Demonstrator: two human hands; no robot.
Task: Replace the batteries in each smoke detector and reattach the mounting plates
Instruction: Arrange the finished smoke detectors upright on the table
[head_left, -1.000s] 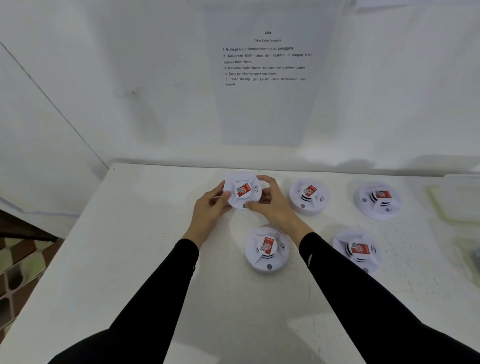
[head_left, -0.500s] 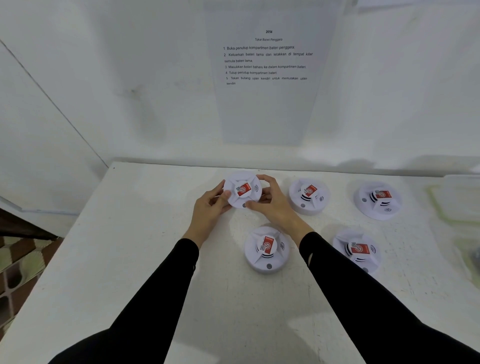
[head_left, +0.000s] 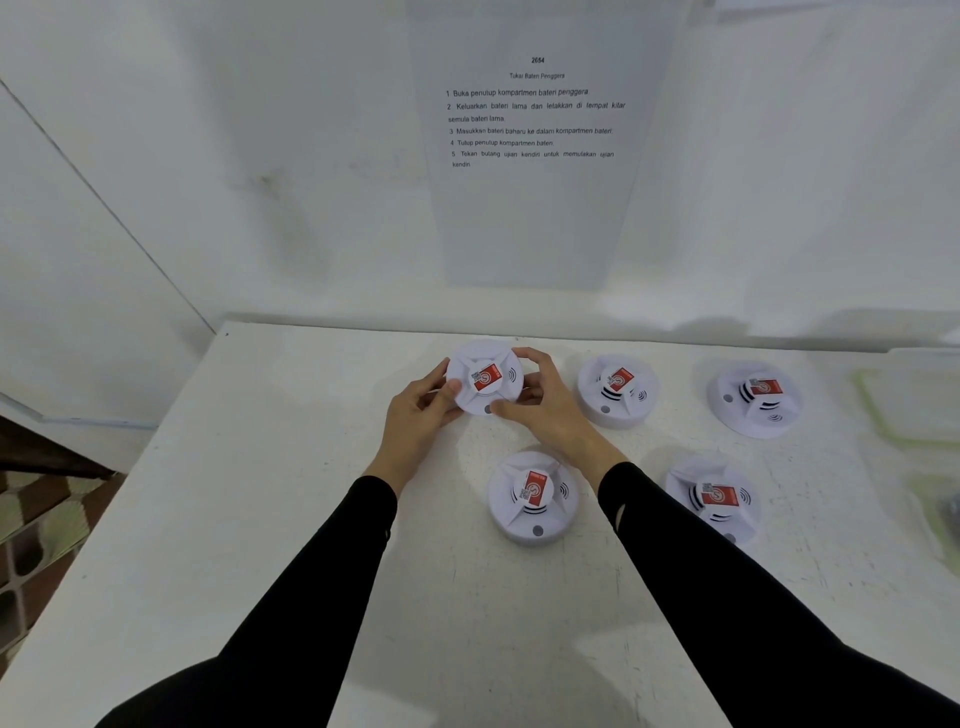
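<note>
Risk: the held smoke detector (head_left: 485, 378), upper centre of frame, is gripped only at its rim; if the twist to free the mounting plate is uneven, it could slip and drop onto the white table (head_left: 291, 467) or knock the detector below it (head_left: 533, 498). Plate not visible from this side, so cannot tell whether it is loosened

Left hand (head_left: 422, 415): partly curled, thumb and fingers clamped on the detector's left edge. Right hand (head_left: 543, 402): curled over the right edge, thumb near the lower rim. Three other detectors lie untouched to the right
</note>
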